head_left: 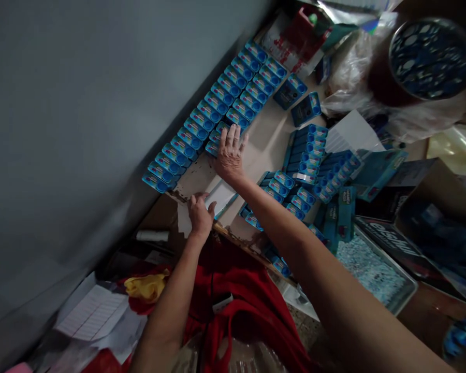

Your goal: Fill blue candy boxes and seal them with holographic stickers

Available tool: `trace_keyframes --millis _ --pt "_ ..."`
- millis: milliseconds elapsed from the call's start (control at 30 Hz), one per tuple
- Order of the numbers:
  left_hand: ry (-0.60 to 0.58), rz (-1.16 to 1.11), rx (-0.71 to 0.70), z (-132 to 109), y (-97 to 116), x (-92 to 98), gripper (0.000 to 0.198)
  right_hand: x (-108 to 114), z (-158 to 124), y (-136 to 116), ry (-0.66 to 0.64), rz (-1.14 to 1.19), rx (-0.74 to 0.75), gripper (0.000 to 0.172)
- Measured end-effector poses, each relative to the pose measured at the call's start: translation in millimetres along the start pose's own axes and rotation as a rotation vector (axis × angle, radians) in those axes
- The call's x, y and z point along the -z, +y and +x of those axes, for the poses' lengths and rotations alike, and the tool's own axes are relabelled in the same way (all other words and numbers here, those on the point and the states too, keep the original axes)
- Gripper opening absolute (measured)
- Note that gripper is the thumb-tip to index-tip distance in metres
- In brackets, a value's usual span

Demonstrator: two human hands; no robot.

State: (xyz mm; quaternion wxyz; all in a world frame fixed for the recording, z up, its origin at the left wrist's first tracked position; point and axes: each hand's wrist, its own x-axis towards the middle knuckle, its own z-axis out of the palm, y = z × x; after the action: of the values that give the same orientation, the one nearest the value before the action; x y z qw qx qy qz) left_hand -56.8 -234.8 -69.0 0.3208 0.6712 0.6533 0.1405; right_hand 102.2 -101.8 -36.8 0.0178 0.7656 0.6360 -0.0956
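Right hand (230,154) lies flat with fingers spread, gripping nothing, on glossy blue rectangular packs (217,109) set in 2 rows. Left hand (200,216), loosely open, touches a flat white card (222,196).

The blue packs (217,101) are finished in glossy plastic and printed card. The worktop (267,140) is coated smooth and pale, with rough wood bared at its chipped edge. Matt red cloth (248,300), a shiny crinkled plastic bag (357,67) and matt lined paper (93,313) are seen.
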Motion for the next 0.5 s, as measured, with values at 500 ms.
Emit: trace_keyframes --millis 500 --pt "-0.196 0.081 -0.097 49.5 -10.1 -22.9 0.037 4.2 -9.0 52.2 0.126 0.166 0.106 0.103"
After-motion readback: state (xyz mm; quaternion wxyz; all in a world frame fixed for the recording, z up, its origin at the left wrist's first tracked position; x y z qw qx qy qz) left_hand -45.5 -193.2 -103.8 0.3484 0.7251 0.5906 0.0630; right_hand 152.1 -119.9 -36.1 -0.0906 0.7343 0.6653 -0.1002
